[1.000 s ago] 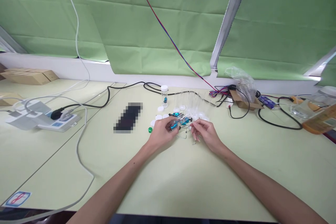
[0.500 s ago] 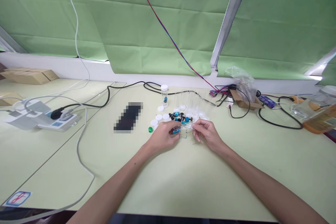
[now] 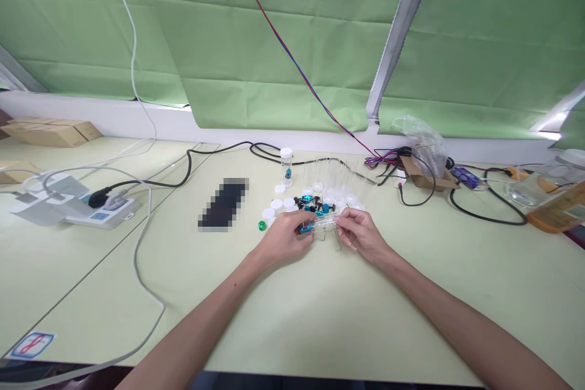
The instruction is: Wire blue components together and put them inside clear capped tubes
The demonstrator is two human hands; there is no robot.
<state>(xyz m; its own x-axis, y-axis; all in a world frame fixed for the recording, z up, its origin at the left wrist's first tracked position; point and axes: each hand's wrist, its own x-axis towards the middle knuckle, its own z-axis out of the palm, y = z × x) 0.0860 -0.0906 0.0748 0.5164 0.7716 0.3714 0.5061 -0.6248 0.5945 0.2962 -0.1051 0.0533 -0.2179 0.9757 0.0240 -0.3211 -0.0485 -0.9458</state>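
Between my two hands lies a clear tube (image 3: 325, 220), roughly level, with blue parts (image 3: 307, 228) showing at its left end. My left hand (image 3: 289, 236) is closed around that end. At the right end, the fingertips of my right hand (image 3: 362, 233) pinch the tube; what else they may hold is hidden. Just beyond the hands sits a pile of blue and black small parts (image 3: 315, 202). Several white caps (image 3: 289, 202) and a green knurled piece (image 3: 262, 225) lie to the left. Thin bent metal keys (image 3: 338, 242) rest beneath the tube.
A capped clear tube (image 3: 286, 167) with a blue part inside stands behind the pile, beside several upright clear tubes (image 3: 338, 177). A pixelated dark rectangle (image 3: 223, 204) lies left. Further left is a power strip (image 3: 103, 213); at right are a cardboard box (image 3: 427, 177) and an orange-labelled bottle (image 3: 557, 207).
The right fingers have shifted slightly at the tube's right end, curling in a little. My left hand and the things on the table stay in place.
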